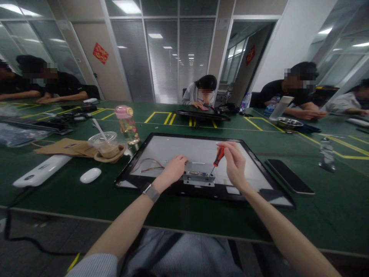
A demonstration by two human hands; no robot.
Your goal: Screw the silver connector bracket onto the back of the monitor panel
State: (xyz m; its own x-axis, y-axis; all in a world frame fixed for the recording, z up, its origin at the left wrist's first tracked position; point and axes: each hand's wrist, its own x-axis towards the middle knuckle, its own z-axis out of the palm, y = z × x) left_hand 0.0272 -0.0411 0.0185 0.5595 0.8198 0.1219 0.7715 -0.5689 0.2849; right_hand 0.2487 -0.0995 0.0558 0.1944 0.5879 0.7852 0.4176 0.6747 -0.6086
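A red and black screwdriver is in my right hand, which is closed round its handle. The screwdriver is tilted, its thin shaft running down to the right part of a metal bracket with connector ports. At the left end of that bracket my left hand has its fingers drawn together and bent against it. The bracket sits on the back of a black-framed display panel, which lies flat on the green table. Thin wires lie on the panel to the left of my left hand.
A phone lies right of the panel. On the left are a white oval case, a white power bank, a plastic cup and a pink-lidded bottle. Several people sit round the table; another dark panel lies opposite.
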